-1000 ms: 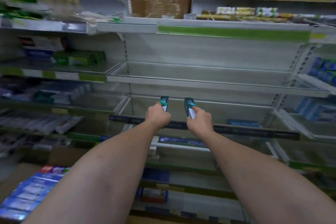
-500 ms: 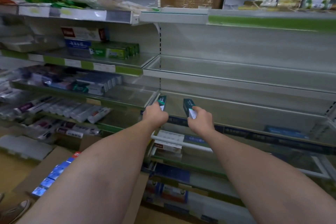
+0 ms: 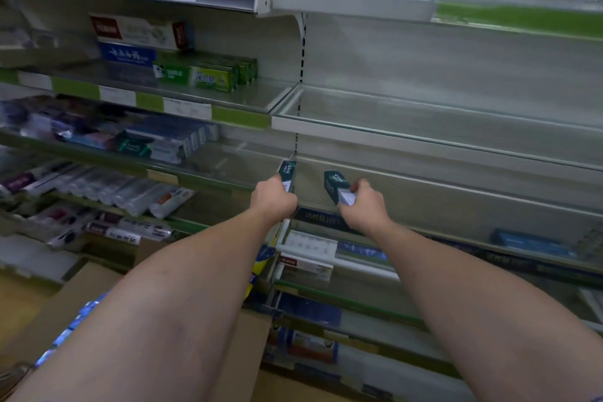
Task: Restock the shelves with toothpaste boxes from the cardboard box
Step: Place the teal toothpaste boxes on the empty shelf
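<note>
Both arms reach out to the middle shelf. My left hand grips a dark green toothpaste box, end pointing up, right at the upright between two shelf bays. My right hand holds a second dark green toothpaste box, tilted, just over the front lip of the bare right-bay shelf. The cardboard box lies low at the left under my left forearm, with blue toothpaste boxes showing inside.
Left bay shelves carry green toothpaste boxes, dark and white boxes and loose tubes. The right bay's upper shelf is bare. Lower shelves hold a few boxes and a blue box.
The view has swung left, so the left bay fills more of the frame. Both hands keep their boxes at the same shelf edge, barely shifted.
</note>
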{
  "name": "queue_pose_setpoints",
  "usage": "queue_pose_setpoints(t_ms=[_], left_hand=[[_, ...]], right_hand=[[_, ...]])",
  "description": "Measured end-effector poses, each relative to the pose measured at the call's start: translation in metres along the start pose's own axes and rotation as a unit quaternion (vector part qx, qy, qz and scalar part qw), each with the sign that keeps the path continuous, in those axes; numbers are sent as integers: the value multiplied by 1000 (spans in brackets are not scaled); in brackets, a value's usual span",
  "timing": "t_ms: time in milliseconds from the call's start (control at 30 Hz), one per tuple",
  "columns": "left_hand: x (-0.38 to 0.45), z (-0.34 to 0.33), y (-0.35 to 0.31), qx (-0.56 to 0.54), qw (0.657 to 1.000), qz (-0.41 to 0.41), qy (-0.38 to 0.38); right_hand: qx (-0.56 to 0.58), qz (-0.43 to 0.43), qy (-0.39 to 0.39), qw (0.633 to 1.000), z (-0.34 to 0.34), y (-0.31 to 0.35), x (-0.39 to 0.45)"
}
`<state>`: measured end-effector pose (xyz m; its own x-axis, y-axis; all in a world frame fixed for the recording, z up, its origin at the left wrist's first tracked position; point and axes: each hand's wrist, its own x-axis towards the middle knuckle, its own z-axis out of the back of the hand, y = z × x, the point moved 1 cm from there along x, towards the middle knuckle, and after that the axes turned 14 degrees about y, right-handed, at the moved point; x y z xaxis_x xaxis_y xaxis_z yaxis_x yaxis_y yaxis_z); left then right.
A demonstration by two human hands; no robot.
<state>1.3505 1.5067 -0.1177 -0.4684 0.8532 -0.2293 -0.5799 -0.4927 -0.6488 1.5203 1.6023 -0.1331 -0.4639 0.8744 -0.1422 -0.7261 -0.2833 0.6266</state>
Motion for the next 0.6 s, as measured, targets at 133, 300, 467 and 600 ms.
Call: queue_pose_setpoints(t_ms=[133, 300, 467, 600], left_hand=[[21, -2, -2, 1, 1000, 12, -6], [46, -6, -8, -7, 1000, 24, -13], [64, -16, -14, -16, 999, 27, -31], [76, -27, -15, -43, 998, 9, -54]], right_hand=[[-9, 23, 24, 999, 0, -5, 28], [15, 51, 41, 998, 8, -11, 65], [22, 99, 4, 995, 13, -30, 89], [35, 116, -26, 992, 11, -41, 109]])
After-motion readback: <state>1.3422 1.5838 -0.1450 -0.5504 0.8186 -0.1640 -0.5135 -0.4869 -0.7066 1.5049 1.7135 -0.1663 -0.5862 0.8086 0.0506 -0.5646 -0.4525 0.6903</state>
